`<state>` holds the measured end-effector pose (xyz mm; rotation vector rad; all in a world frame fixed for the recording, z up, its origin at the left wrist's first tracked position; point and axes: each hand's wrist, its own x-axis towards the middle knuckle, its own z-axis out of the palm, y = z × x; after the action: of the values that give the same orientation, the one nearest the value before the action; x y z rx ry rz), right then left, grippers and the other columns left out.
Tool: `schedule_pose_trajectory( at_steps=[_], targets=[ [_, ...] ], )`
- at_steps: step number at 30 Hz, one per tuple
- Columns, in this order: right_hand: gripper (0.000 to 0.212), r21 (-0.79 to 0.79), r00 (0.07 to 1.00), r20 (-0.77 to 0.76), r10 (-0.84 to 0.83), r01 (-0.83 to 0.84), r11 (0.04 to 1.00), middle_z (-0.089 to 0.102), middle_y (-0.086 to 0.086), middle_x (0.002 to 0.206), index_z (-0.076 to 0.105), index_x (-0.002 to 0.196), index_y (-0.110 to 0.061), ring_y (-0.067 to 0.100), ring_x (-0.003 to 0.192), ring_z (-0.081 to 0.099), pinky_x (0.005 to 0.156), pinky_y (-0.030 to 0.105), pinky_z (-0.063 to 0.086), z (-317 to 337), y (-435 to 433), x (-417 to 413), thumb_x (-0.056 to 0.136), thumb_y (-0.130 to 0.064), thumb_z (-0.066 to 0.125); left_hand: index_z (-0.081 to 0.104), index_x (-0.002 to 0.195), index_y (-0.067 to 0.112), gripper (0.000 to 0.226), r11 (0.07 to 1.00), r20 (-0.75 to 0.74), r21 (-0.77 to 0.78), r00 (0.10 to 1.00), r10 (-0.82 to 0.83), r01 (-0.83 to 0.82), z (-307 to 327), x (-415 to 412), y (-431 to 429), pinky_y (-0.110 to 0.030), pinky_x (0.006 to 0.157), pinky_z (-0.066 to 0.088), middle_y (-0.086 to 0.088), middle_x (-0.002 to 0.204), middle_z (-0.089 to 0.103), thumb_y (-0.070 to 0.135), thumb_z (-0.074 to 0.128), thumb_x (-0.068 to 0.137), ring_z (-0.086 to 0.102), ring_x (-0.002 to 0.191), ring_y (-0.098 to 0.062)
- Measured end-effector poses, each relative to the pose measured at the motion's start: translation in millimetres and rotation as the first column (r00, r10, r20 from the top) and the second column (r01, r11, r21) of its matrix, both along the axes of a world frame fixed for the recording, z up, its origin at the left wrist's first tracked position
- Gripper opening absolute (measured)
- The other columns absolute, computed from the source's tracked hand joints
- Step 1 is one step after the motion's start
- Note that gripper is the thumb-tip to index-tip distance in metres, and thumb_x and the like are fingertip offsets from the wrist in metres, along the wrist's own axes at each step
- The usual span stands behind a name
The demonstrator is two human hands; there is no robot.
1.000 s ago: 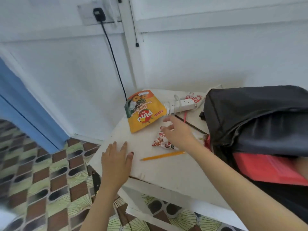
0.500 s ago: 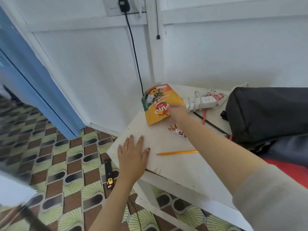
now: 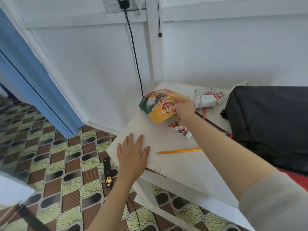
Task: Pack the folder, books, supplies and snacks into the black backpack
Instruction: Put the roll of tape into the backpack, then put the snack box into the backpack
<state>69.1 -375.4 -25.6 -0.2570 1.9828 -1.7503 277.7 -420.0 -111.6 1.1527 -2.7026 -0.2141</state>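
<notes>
While flat and unclenched on white wooden table (image 3: pixel 175 165), left hand (image 3: pixel 131 155); right hand (image 3: pixel 184 109) grasping yellow foil snack pouch (image 3: pixel 158 105), frame centre; black fabric backpack (image 3: pixel 270 124) right; yellow pencil (image 3: pixel 179 151) between.

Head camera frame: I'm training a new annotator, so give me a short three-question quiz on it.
1. True or false: the left hand lies flat on the table.
2. Which item is the right hand touching? A) orange pencil B) yellow snack bag C) power strip
3. Fill in: the black backpack sits to the ______ of the pencil.

Key: 1 true; 2 B; 3 right
</notes>
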Motion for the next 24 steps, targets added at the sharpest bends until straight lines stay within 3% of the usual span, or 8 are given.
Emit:
schedule_pose_trajectory(
  at_steps=[4, 7, 11, 15, 17, 20, 22, 24],
  targets=[
    [0.056, -0.014, 0.998, 0.011, 0.057, -0.057, 0.998, 0.06, 0.004, 0.12, 0.056, 0.129, -0.012, 0.026, 0.097, 0.064, 0.09, 0.043, 0.053, 7, 17, -4, 0.084, 0.012, 0.031, 0.021, 0.147, 0.029, 0.071, 0.996, -0.029, 0.087, 0.999, 0.016, -0.014, 1, 0, -3, -0.044, 0.114, 0.003, -0.008, 0.156, 0.013, 0.061, 0.011, 0.084, 0.009, 0.143, -0.024],
    [0.057, -0.067, 0.994, -0.027, 0.103, -0.105, 0.992, 0.059, 0.005, 0.123, 0.055, 0.131, -0.012, 0.026, 0.103, 0.063, 0.09, 0.039, 0.053, 21, 41, -4, 0.086, 0.014, 0.03, 0.021, 0.146, 0.028, 0.056, 0.977, -0.231, 0.215, 0.972, 0.036, 0.014, 8, -5, -3, -0.045, 0.115, 0.003, -0.008, 0.156, 0.016, 0.046, 0.038, 0.096, 0.01, 0.144, -0.022],
    [0.052, -0.115, 0.984, -0.115, 0.135, -0.148, 0.982, 0.057, 0.004, 0.13, 0.061, 0.125, -0.016, 0.018, 0.092, 0.065, 0.073, 0.028, 0.057, 42, 87, -5, 0.089, 0.011, 0.035, 0.024, 0.146, 0.026, 0.056, 0.93, -0.612, 0.324, 0.788, 0.066, 0.174, 41, -26, 6, -0.041, 0.116, 0.016, 0.0, 0.153, 0.024, 0.032, 0.048, 0.095, 0.017, 0.141, -0.014],
    [0.042, -0.261, 0.987, -0.064, 0.151, -0.162, 0.952, 0.065, 0.002, 0.111, 0.065, 0.117, -0.012, 0.02, 0.099, 0.065, 0.088, 0.037, 0.055, 68, 145, -2, 0.09, 0.01, 0.041, 0.024, 0.144, 0.036, 0.051, 0.826, -0.768, 0.418, 0.633, 0.098, 0.378, 90, -61, 19, -0.032, 0.11, 0.025, 0.011, 0.149, 0.028, 0.035, 0.045, 0.097, 0.026, 0.133, -0.003],
    [0.039, -0.323, 0.986, -0.043, 0.16, -0.165, 0.932, 0.067, 0.002, 0.11, 0.067, 0.112, -0.012, 0.021, 0.098, 0.066, 0.082, 0.034, 0.057, 81, 178, 1, 0.09, 0.009, 0.043, 0.024, 0.142, 0.041, 0.054, 0.68, -0.757, 0.546, 0.636, 0.151, 0.49, 110, -84, 21, -0.031, 0.102, 0.03, 0.01, 0.142, 0.035, 0.049, 0.045, 0.093, 0.034, 0.129, -0.008],
    [0.038, -0.411, 0.99, -0.018, 0.143, -0.138, 0.901, 0.072, 0.002, 0.105, 0.071, 0.103, -0.015, 0.02, 0.091, 0.07, 0.072, 0.03, 0.058, 90, 223, 8, 0.089, 0.009, 0.045, 0.033, 0.138, 0.038, 0.065, 0.32, -0.744, 0.662, 0.646, 0.171, 0.678, 126, -111, 25, -0.036, 0.092, 0.045, 0.01, 0.136, 0.05, 0.064, 0.052, 0.081, 0.05, 0.124, -0.013],
    [0.039, -0.438, 0.995, -0.018, 0.097, -0.095, 0.894, 0.073, 0.001, 0.103, 0.073, 0.1, -0.016, 0.019, 0.089, 0.071, 0.067, 0.028, 0.058, 90, 249, 13, 0.089, 0.008, 0.045, 0.038, 0.137, 0.034, 0.056, 0.11, -0.767, 0.64, 0.64, 0.037, 0.76, 132, -121, 46, -0.037, 0.086, 0.052, 0.009, 0.131, 0.056, 0.049, 0.052, 0.085, 0.054, 0.12, -0.014],
    [0.036, -0.433, 0.998, -0.048, 0.034, -0.051, 0.9, 0.072, -0.002, 0.107, 0.073, 0.103, -0.024, 0.019, 0.093, 0.07, 0.069, 0.03, 0.058, 86, 274, 19, 0.089, 0.001, 0.05, 0.044, 0.135, 0.029, 0.059, 0.02, -0.764, 0.643, 0.643, -0.054, 0.766, 139, -131, 69, -0.037, 0.084, 0.053, 0.0, 0.128, 0.059, 0.029, 0.065, 0.08, 0.057, 0.117, -0.022]
  ],
)
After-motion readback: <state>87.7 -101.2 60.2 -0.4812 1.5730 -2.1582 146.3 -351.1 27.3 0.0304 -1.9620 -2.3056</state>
